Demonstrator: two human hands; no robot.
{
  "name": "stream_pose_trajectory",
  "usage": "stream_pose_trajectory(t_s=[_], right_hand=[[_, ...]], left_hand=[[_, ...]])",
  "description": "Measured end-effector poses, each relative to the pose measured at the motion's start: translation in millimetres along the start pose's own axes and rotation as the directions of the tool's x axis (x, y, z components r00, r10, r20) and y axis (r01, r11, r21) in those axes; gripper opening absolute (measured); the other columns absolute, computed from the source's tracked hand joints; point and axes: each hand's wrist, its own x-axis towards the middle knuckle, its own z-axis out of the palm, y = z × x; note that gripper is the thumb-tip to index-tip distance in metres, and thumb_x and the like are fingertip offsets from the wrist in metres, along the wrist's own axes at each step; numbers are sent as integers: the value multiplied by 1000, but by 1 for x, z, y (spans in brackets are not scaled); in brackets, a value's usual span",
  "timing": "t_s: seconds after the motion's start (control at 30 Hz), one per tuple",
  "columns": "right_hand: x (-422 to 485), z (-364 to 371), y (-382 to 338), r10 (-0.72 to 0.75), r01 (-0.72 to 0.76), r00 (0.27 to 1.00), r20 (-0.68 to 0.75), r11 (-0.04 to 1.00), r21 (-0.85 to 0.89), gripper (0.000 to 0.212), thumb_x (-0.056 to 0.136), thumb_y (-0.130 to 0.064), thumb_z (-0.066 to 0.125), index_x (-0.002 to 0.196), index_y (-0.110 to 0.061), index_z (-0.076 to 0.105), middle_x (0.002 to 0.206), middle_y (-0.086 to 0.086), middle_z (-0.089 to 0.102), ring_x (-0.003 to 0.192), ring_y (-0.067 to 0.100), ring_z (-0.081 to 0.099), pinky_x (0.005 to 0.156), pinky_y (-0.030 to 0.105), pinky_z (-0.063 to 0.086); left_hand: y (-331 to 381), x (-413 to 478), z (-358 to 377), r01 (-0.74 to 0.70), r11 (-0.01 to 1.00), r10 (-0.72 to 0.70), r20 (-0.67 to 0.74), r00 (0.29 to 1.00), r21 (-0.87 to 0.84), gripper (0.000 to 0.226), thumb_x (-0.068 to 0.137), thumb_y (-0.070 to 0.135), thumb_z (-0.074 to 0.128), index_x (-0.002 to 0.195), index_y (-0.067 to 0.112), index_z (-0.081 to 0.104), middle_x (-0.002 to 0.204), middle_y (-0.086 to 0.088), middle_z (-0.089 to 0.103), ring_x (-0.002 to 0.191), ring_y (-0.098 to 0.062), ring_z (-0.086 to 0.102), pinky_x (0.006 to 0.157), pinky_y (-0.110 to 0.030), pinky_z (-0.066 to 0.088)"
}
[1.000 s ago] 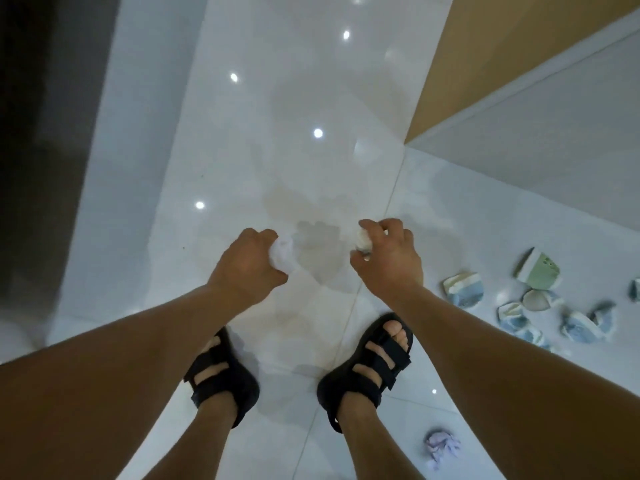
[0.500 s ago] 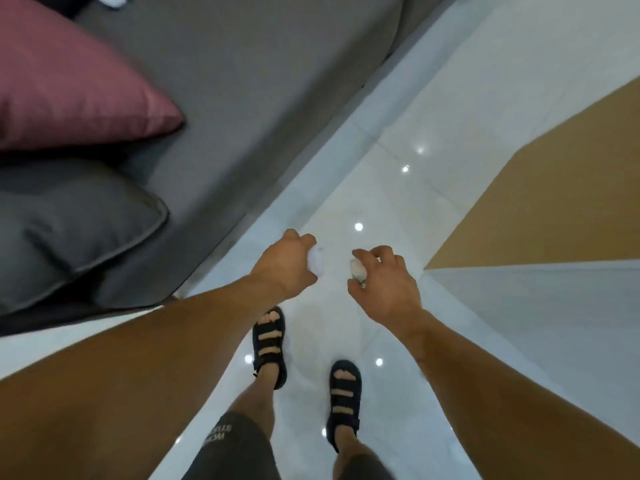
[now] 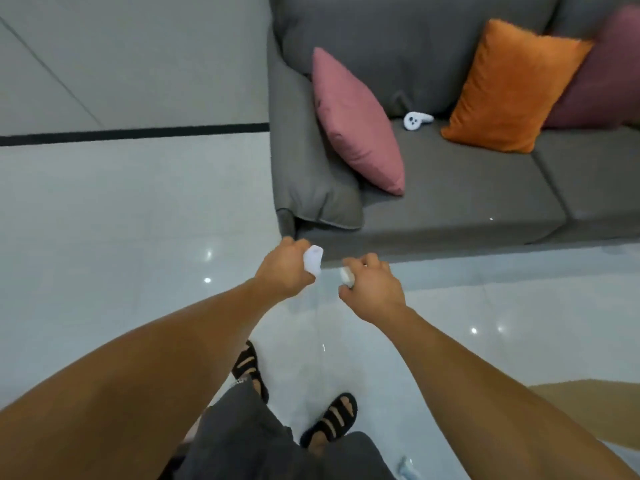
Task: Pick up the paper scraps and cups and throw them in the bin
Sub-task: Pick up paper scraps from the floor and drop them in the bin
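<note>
Glossy floor tiles [image 3: 121, 237] meet a grey sofa [image 3: 450, 202]; our left hand [image 3: 284, 271] clenches a paper scrap [image 3: 313, 259], our right hand [image 3: 374, 289] a smaller scrap [image 3: 346, 276], likely gripped tight for carrying to the unseen bin.

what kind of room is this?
Probably a living room or lounge: grey sofa with a pink cushion and an orange cushion, a white controller on its seat, glossy tiled floor.

We take this for a home living room: at 1 o'clock we see a grey sofa [image 3: 467, 188] bearing a pink cushion [image 3: 356, 123] and an orange cushion [image 3: 509, 88], on glossy floor tiles [image 3: 121, 220]
</note>
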Motion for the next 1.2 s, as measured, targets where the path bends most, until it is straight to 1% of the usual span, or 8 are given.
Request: stream_pose_trajectory(t_s=[0.1, 0.2, 0.3, 0.47, 0.8, 1.0, 1.1, 1.2], right_hand=[[13, -11, -77, -149, 153, 987, 52, 986, -63, 53, 89, -35, 53, 140, -32, 41, 134, 1, 39, 121, 26, 38, 88, 37, 45], [31, -14, -162, -291, 299, 954, 72, 944, -139, 55, 89, -37, 52, 142, -32, 40, 135, 1, 39, 122, 26, 38, 90, 38, 45], [49, -6, -258, -426, 438, 899, 100, 881, -181, 55, 90, -38, 52, 142, -32, 39, 135, 0, 40, 122, 24, 39, 87, 37, 47], [65, 16, -416, -613, 628, 778, 137, 753, -197, 55, 90, -40, 53, 142, -32, 40, 136, 1, 40, 119, 23, 43, 87, 35, 46], [99, 58, -623, -755, 804, 593, 280, 537, -255, 58, 90, -40, 53, 144, -31, 36, 137, 2, 39, 120, 24, 42, 89, 36, 46], [164, 76, -736, -810, 869, 491, 322, 427, -250, 58, 89, -39, 54, 144, -29, 37, 137, 3, 40, 120, 24, 41, 90, 36, 48], [200, 78, -802, -845, 899, 431, 316, 370, -236, 57, 89, -39, 54, 144, -30, 38, 136, 2, 40, 119, 23, 42, 88, 35, 47], [230, 79, -868, -865, 925, 370, 338, 308, -224, 57, 89, -40, 53, 144, -30, 38, 135, 1, 40, 118, 23, 42, 87, 35, 47]], left_hand=[[-61, -37, -63, 158, 985, -162, -69, 984, -62, 35, 76, 24, 69, 107, 13, 56, 103, -8, 50, 86, -28, 56, 69, -29, 42], [-138, -77, -120, 290, 948, -309, -154, 939, -131, 27, 71, 21, 69, 93, 16, 54, 94, -5, 50, 80, -26, 57, 62, -27, 37], [-221, -115, -168, 402, 888, -449, -233, 863, -222, 18, 74, 24, 66, 81, 21, 49, 90, -6, 53, 78, -26, 60, 61, -28, 40], [-339, -170, -228, 540, 773, -630, -307, 713, -334, 23, 74, 21, 68, 86, 18, 49, 91, -6, 48, 78, -25, 55, 62, -28, 39], [-484, -217, -306, 641, 641, -765, -281, 580, -422, 19, 70, 19, 57, 61, 25, 40, 77, -4, 50, 66, -20, 54, 53, -24, 38], [-571, -199, -366, 679, 575, -818, -334, 468, -456, 16, 77, 24, 58, 70, 24, 44, 83, -5, 54, 66, -18, 56, 50, -25, 40], [-612, -186, -405, 689, 526, -847, -376, 375, -498, 15, 81, 28, 56, 70, 23, 48, 82, -7, 58, 68, -20, 61, 57, -29, 51], [-649, -177, -435, 721, 474, -874, -368, 317, -506, 14, 83, 31, 56, 76, 22, 49, 85, -6, 58, 73, -21, 61, 59, -27, 47]])
